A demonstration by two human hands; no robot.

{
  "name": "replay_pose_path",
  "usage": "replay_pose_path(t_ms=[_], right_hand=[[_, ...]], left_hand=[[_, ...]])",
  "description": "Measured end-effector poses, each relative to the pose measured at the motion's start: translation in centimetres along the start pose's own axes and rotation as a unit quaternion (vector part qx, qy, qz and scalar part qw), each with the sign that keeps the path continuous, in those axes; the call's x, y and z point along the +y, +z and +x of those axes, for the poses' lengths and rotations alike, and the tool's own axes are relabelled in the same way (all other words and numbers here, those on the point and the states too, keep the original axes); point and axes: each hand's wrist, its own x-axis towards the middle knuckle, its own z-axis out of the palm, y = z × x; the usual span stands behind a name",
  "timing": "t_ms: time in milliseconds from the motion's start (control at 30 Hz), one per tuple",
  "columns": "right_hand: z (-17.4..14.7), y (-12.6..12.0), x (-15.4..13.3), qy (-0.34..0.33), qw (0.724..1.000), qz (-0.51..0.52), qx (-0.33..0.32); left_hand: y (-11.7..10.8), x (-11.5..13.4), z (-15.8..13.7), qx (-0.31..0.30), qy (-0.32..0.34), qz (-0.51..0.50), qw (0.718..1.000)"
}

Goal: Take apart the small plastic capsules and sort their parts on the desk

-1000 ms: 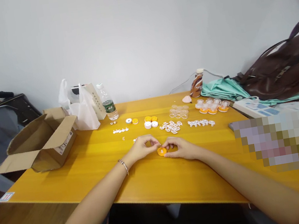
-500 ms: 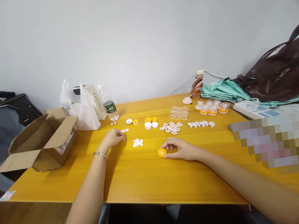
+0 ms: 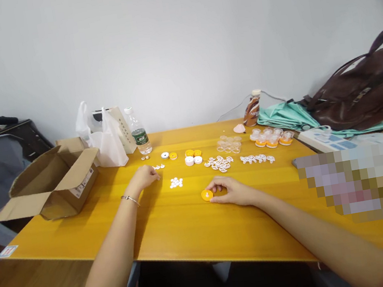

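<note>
My right hand [image 3: 229, 191] grips an orange round disc [image 3: 206, 196] by its edge, low over the table; a small white piece sits at the disc's middle. Further left, my left hand [image 3: 145, 176], with a bracelet at the wrist, has its fingertips pinched together at the tabletop. Whatever it pinches is too small to make out. Just beyond those fingers lie a few small whitish pieces [image 3: 160, 166]. A cluster of small white round pieces [image 3: 176, 183] lies between my hands. White lattice-like pieces [image 3: 219, 164] are heaped beyond my right hand.
White and orange round parts [image 3: 190, 160] stand farther back. To their right are clear rings [image 3: 229, 144], white cut-out pieces [image 3: 258, 159] and clear-topped orange assemblies [image 3: 274, 136]. An open cardboard box [image 3: 80, 179], plastic bag [image 3: 108, 147] and water bottle [image 3: 139, 135] stand left; a brown bag [image 3: 362, 90] lies right.
Almost nothing differs. Both hands keep their places, the right one still on the orange disc; the view has shifted very slightly.
</note>
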Motion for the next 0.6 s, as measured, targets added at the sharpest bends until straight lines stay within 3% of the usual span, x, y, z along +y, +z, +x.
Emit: replay_pose_path(t_ms=[167,267,333,600], right_hand=[[0.0,0.1,0.0,-0.001,1.0,0.009,-0.001],[0.0,0.1,0.1,-0.002,1.0,0.014,0.0],[0.0,0.1,0.1,-0.006,1.0,0.015,-0.001],[0.0,0.2,0.1,-0.011,1.0,0.011,-0.004]], left_hand=[[0.9,3.7,-1.6,0.025,0.063,-0.024,0.997],[2.7,7.0,-3.0,-0.057,0.226,-0.121,0.965],[4.0,8.6,-3.8,-0.098,0.28,-0.139,0.945],[5.7,9.5,-4.4,-0.085,0.303,-0.137,0.939]])
